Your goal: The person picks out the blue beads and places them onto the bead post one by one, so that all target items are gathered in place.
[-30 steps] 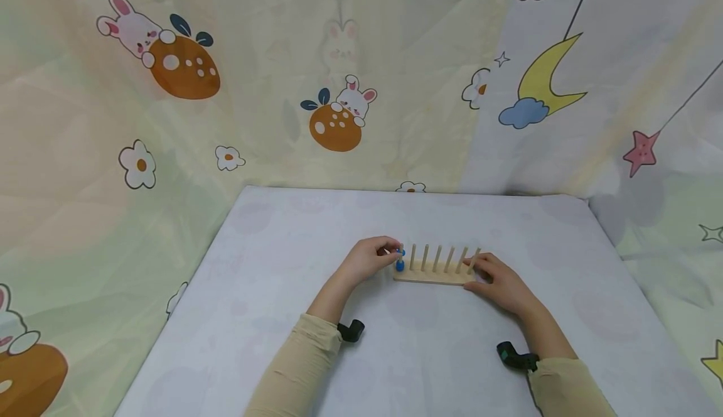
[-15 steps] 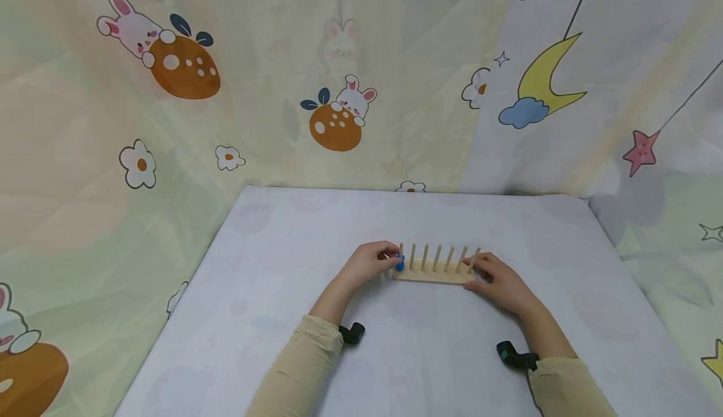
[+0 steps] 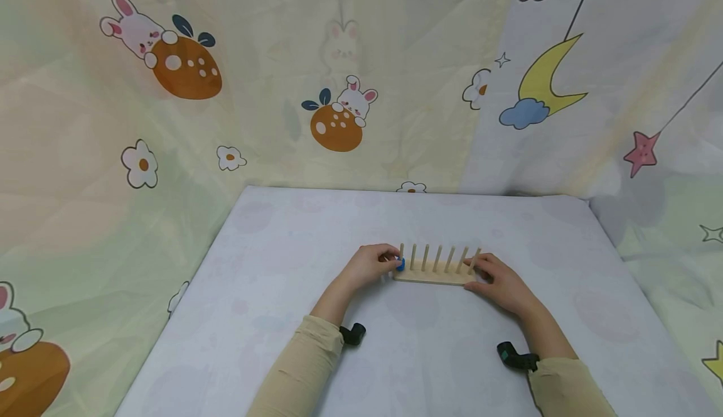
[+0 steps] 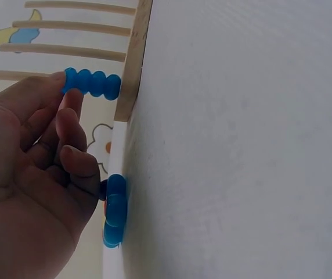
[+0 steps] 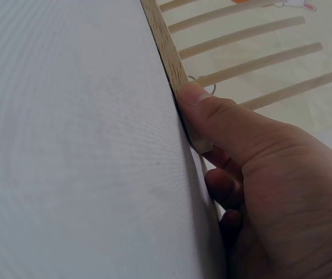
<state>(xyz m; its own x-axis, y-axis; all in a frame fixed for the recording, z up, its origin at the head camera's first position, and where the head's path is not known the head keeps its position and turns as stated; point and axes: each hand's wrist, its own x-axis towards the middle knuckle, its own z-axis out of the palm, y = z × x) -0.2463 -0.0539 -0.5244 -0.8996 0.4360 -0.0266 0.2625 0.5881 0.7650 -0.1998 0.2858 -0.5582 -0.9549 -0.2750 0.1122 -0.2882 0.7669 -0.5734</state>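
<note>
A wooden peg board (image 3: 433,278) with a row of upright pegs stands on the table. Blue beads (image 4: 91,83) are stacked on its leftmost peg (image 4: 16,75), down against the base. My left hand (image 3: 369,263) pinches the uppermost blue bead (image 4: 69,79) between thumb and index finger, its other fingers loosely curled. My right hand (image 3: 501,285) grips the right end of the base, thumb (image 5: 212,113) on the near edge and fingers behind, partly hidden. The remaining pegs (image 3: 437,258) carry no beads.
In the left wrist view, more blue beads (image 4: 116,210) lie on the table beyond my left hand; the head view does not show them. A white cloth (image 3: 423,354) covers the table. Behind it hangs a printed curtain (image 3: 418,90).
My left hand has moved down along the leftmost peg, bringing a blue bead from near the tip down onto the stacked ones. My right hand has stayed on the base.
</note>
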